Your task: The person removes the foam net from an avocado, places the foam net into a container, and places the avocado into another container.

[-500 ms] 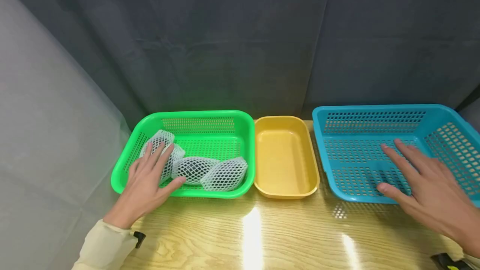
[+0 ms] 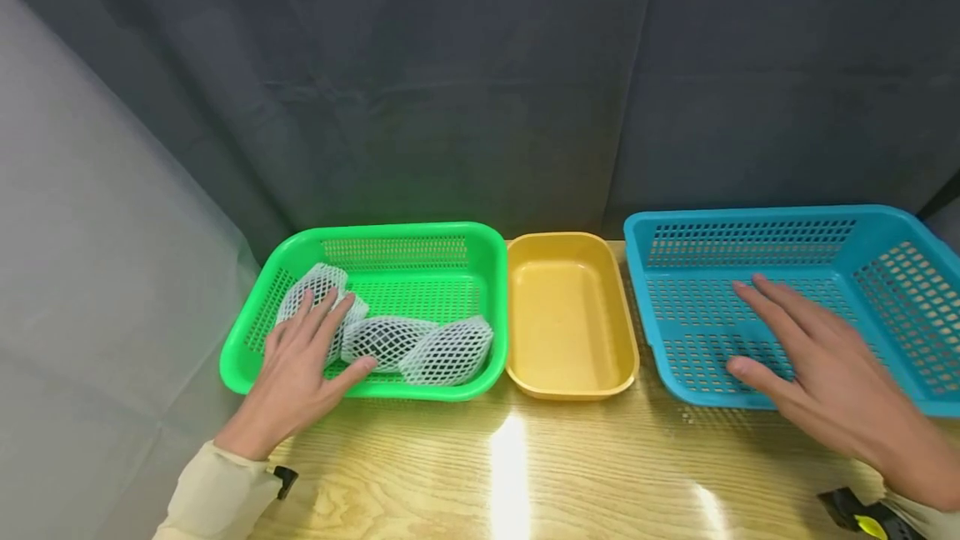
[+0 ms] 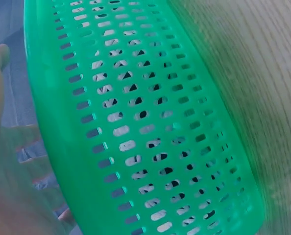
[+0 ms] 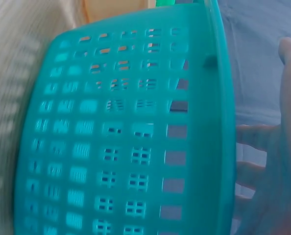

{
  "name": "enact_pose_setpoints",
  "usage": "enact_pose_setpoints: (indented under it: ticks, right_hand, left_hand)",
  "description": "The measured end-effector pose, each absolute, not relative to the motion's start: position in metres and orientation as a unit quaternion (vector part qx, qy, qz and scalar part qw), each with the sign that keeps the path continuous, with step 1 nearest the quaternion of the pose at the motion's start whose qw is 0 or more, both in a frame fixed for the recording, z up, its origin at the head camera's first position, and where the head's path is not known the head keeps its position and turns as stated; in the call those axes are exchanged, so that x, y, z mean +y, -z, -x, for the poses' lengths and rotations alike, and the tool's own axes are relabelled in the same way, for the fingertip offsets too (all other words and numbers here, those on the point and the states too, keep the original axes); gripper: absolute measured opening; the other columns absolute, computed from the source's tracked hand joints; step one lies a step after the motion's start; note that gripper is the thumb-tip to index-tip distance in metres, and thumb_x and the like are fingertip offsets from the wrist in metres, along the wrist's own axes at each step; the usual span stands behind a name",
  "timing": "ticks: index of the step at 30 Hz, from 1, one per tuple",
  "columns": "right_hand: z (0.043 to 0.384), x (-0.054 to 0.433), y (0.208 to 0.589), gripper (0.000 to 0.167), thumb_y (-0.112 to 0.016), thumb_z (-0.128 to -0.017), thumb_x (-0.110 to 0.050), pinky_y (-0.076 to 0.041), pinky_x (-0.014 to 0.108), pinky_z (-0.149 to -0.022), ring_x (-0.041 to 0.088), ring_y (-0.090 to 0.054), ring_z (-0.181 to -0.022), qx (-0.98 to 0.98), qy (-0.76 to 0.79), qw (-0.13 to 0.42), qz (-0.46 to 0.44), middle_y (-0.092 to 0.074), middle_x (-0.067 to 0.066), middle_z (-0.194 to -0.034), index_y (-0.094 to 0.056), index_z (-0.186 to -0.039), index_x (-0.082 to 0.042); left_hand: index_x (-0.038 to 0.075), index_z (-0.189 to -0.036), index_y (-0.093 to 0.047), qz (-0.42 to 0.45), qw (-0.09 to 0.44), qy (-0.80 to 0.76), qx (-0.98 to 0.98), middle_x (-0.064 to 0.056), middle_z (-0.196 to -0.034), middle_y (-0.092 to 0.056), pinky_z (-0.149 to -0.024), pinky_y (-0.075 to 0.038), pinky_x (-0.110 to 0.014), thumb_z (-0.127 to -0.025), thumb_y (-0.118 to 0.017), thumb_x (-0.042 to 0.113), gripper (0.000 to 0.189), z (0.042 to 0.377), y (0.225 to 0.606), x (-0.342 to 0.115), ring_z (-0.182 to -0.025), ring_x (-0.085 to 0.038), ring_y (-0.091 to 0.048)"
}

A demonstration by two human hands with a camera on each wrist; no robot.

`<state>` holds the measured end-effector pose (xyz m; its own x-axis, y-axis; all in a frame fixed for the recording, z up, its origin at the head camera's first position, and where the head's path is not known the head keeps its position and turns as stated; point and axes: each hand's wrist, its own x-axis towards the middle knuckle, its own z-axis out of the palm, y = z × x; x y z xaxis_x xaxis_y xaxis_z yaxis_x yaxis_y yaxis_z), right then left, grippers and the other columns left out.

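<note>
My left hand [image 2: 300,377] hovers with spread fingers over the left part of the green basket [image 2: 405,392]. White foam net sleeves [image 2: 386,340] lie inside that basket, some partly covered by the hand; whether the hand touches them I cannot tell. Over the blue basket [image 2: 750,398] hangs my right hand [image 2: 832,382], fingers extended and thumb out to the side, holding nothing. In the left wrist view the left hand [image 3: 13,171] shows beyond the green basket's wall. The right wrist view has the right hand [image 4: 270,161] beyond the blue wall.
Between the two baskets stands a yellow tray [image 2: 570,394] with nothing in it. All three containers sit on a wooden table [image 2: 420,473]. A dark curtain [image 2: 450,90] rises behind them, and a grey cloth wall [image 2: 97,273] bounds the left side.
My right hand has moved a little to the left over the blue basket. The left hand has barely shifted, and the sleeves lie as before.
</note>
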<state>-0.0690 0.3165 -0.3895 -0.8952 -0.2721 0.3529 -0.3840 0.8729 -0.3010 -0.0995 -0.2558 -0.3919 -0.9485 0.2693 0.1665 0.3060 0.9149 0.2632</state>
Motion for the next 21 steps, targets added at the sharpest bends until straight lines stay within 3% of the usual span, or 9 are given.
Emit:
enact_pose_setpoints:
  ticks: [5, 21]
  right_hand:
    - [0.072, 0.307, 0.388, 0.078, -0.073, -0.094, -0.035, -0.035, 0.071, -0.098, 0.060, -0.048, -0.129, -0.953, -0.193, 0.154, -0.176, -0.044, 0.026, -0.159, -0.037, -0.161, -0.019]
    - [0.076, 0.286, 0.388, 0.081, -0.079, -0.088, -0.041, -0.038, 0.066, -0.097, 0.053, -0.054, -0.124, -0.951, -0.182, 0.165, -0.189, -0.055, 0.024, -0.148, -0.044, -0.158, -0.020]
  left_hand:
    - [0.029, -0.165, -0.025, 0.151, 0.064, 0.144, -0.976, -0.011, -0.172, -0.027, -0.118, -0.022, -0.072, -0.095, -0.063, 0.060, 0.085, 0.101, 0.392, -0.253, -0.161, -0.043, -0.018]
    - [0.021, -0.162, -0.035, 0.173, 0.078, 0.144, -0.971, -0.013, -0.167, -0.038, -0.120, -0.025, -0.069, -0.094, -0.066, 0.058, 0.083, 0.105, 0.396, -0.241, -0.157, -0.039, -0.030]
